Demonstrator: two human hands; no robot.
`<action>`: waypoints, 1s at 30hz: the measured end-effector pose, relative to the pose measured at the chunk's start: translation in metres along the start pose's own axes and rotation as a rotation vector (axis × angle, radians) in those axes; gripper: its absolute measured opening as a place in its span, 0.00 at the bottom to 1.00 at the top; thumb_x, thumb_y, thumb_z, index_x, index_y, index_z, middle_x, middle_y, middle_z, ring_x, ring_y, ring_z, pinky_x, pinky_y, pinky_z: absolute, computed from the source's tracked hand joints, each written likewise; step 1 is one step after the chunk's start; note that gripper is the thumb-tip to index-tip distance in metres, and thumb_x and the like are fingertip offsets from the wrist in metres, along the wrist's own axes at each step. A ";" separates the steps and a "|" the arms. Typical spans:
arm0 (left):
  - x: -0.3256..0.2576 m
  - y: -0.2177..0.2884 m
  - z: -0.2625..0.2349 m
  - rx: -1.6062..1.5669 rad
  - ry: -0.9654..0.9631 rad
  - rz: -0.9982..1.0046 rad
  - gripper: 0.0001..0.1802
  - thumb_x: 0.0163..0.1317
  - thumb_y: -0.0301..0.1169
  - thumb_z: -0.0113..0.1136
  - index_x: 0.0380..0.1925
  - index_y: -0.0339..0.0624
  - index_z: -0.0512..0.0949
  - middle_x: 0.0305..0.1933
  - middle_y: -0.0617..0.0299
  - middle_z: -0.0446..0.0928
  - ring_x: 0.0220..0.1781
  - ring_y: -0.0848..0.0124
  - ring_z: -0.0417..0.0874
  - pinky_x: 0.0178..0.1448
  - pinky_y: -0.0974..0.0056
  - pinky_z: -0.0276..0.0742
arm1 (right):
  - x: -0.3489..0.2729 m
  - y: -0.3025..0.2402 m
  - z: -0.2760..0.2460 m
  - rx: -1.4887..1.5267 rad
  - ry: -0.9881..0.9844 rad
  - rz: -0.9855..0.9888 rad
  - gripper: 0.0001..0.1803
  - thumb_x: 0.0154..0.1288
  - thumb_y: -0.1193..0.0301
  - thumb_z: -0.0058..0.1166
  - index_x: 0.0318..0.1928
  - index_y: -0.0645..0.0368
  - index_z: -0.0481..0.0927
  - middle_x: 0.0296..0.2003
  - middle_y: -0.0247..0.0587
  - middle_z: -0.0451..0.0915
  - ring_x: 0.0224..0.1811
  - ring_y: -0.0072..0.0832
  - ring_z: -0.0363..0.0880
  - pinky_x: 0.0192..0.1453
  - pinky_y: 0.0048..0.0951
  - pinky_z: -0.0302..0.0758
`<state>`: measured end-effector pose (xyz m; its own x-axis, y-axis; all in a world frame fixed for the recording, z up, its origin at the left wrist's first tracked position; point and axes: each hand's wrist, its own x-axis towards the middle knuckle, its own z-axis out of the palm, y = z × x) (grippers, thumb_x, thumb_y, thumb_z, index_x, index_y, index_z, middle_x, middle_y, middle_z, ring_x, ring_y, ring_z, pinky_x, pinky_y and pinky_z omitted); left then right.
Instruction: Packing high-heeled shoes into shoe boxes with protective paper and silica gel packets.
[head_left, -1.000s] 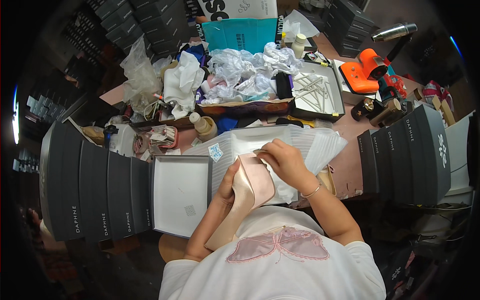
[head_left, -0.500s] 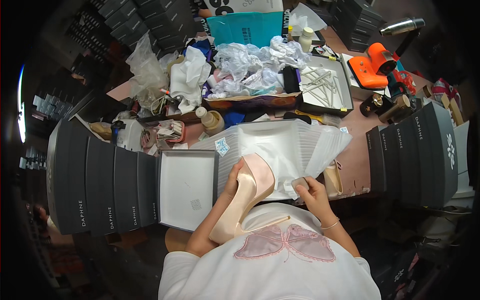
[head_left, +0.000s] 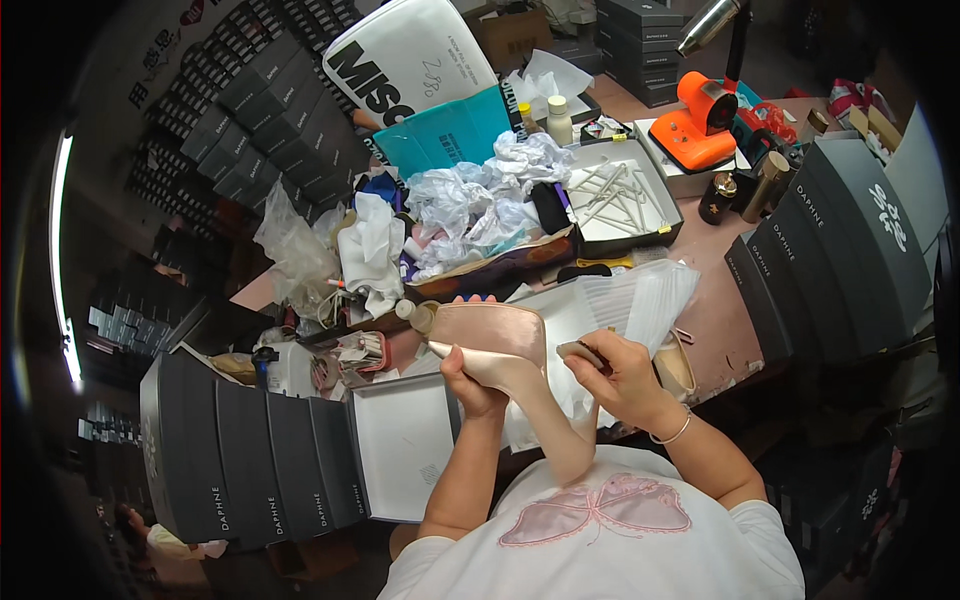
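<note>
A champagne satin high-heeled shoe (head_left: 525,385) is in my left hand (head_left: 475,385), whose fingers wrap its side with the thumb on the near edge. The shoe's pale pink sole faces up, and its heel end points down toward my shirt. My right hand (head_left: 628,380) pinches a small greyish block (head_left: 580,352) just right of the shoe, apart from it. Beneath them lies white wrapping paper (head_left: 570,315), partly hidden by the shoe. Another beige shoe (head_left: 676,372) rests on the table to the right of my right hand.
Grey shoe boxes stand in rows at left (head_left: 240,450) and right (head_left: 835,240). An open white-lined box part (head_left: 405,440) lies left of my left arm. Behind are crumpled paper (head_left: 460,200), a tray of white sticks (head_left: 625,190) and an orange device (head_left: 695,125).
My left hand has raised the shoe and turned it so its sole faces up. My right hand has lifted the block beside the shoe. The view has tilted and shifted.
</note>
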<state>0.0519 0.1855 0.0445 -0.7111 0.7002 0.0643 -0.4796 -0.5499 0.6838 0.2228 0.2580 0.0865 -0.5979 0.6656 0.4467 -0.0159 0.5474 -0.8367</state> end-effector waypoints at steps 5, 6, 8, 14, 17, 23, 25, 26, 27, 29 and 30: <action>-0.024 0.002 0.006 -0.009 0.015 -0.010 0.41 0.54 0.51 0.47 0.66 0.40 0.59 0.65 0.51 0.65 0.68 0.55 0.66 0.70 0.50 0.62 | -0.005 -0.004 0.007 -0.023 -0.050 -0.155 0.09 0.55 0.74 0.64 0.33 0.63 0.77 0.23 0.41 0.76 0.21 0.32 0.76 0.26 0.30 0.72; -0.024 0.004 0.005 -0.010 0.004 0.008 0.41 0.55 0.52 0.46 0.66 0.41 0.58 0.64 0.51 0.65 0.68 0.55 0.66 0.70 0.49 0.61 | -0.007 -0.002 0.010 -0.051 -0.057 -0.215 0.10 0.53 0.75 0.65 0.34 0.62 0.78 0.22 0.40 0.76 0.22 0.33 0.77 0.26 0.30 0.73; -0.028 0.009 0.007 0.030 -0.035 0.027 0.41 0.55 0.53 0.46 0.66 0.42 0.57 0.64 0.51 0.65 0.68 0.55 0.66 0.70 0.49 0.61 | -0.007 0.000 0.018 -0.018 -0.032 -0.279 0.09 0.54 0.76 0.65 0.34 0.62 0.77 0.21 0.40 0.74 0.19 0.32 0.75 0.24 0.30 0.70; -0.030 0.021 0.009 0.113 -0.077 0.067 0.43 0.53 0.53 0.47 0.67 0.43 0.55 0.64 0.52 0.64 0.68 0.53 0.65 0.70 0.48 0.61 | 0.016 -0.008 0.018 -0.107 0.012 -0.401 0.09 0.53 0.77 0.64 0.34 0.60 0.76 0.20 0.39 0.73 0.17 0.33 0.72 0.22 0.31 0.68; -0.031 0.019 0.007 0.113 -0.054 0.060 0.43 0.53 0.54 0.48 0.66 0.43 0.55 0.64 0.52 0.63 0.68 0.53 0.65 0.70 0.47 0.61 | 0.017 -0.005 0.022 -0.125 0.008 -0.351 0.11 0.52 0.75 0.64 0.36 0.58 0.77 0.20 0.38 0.73 0.20 0.35 0.75 0.25 0.33 0.72; -0.032 0.021 0.008 0.143 -0.051 0.044 0.44 0.51 0.53 0.48 0.66 0.42 0.55 0.64 0.50 0.64 0.68 0.52 0.65 0.70 0.48 0.61 | 0.025 -0.006 0.018 -0.166 -0.018 -0.429 0.10 0.51 0.79 0.63 0.35 0.61 0.77 0.20 0.40 0.74 0.19 0.36 0.74 0.22 0.33 0.69; -0.031 0.022 0.007 0.121 -0.042 0.037 0.45 0.50 0.52 0.51 0.66 0.41 0.55 0.63 0.50 0.64 0.68 0.52 0.64 0.71 0.48 0.61 | 0.030 -0.002 0.020 -0.132 -0.006 -0.412 0.11 0.51 0.78 0.63 0.36 0.61 0.77 0.20 0.40 0.73 0.18 0.37 0.73 0.22 0.34 0.69; -0.033 0.021 0.002 0.089 -0.035 0.025 0.46 0.48 0.51 0.53 0.66 0.40 0.55 0.63 0.51 0.64 0.69 0.52 0.64 0.71 0.48 0.60 | 0.026 -0.005 0.022 -0.107 -0.011 -0.409 0.11 0.51 0.78 0.63 0.36 0.61 0.77 0.20 0.40 0.73 0.18 0.36 0.73 0.22 0.34 0.69; -0.034 0.020 0.000 0.058 -0.030 0.010 0.47 0.47 0.50 0.55 0.66 0.39 0.55 0.63 0.52 0.64 0.69 0.52 0.63 0.72 0.48 0.60 | 0.021 -0.007 0.026 -0.084 -0.014 -0.403 0.11 0.51 0.79 0.63 0.36 0.61 0.77 0.20 0.40 0.73 0.18 0.36 0.73 0.22 0.34 0.69; -0.033 0.021 0.003 0.089 -0.045 0.015 0.47 0.48 0.51 0.54 0.66 0.39 0.55 0.63 0.51 0.64 0.69 0.52 0.64 0.72 0.48 0.60 | 0.016 -0.013 0.026 -0.083 -0.041 -0.415 0.11 0.50 0.79 0.63 0.35 0.61 0.77 0.21 0.41 0.74 0.20 0.37 0.74 0.23 0.34 0.70; -0.031 0.022 0.006 0.125 -0.050 0.021 0.46 0.49 0.52 0.51 0.66 0.39 0.55 0.63 0.50 0.64 0.68 0.52 0.65 0.72 0.49 0.60 | 0.021 -0.012 0.023 -0.106 -0.038 -0.409 0.11 0.50 0.79 0.63 0.35 0.61 0.77 0.21 0.41 0.74 0.20 0.37 0.75 0.24 0.34 0.71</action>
<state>0.0670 0.1549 0.0619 -0.6924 0.7126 0.1131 -0.3951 -0.5056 0.7670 0.1921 0.2537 0.0989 -0.5888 0.3647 0.7213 -0.1764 0.8129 -0.5550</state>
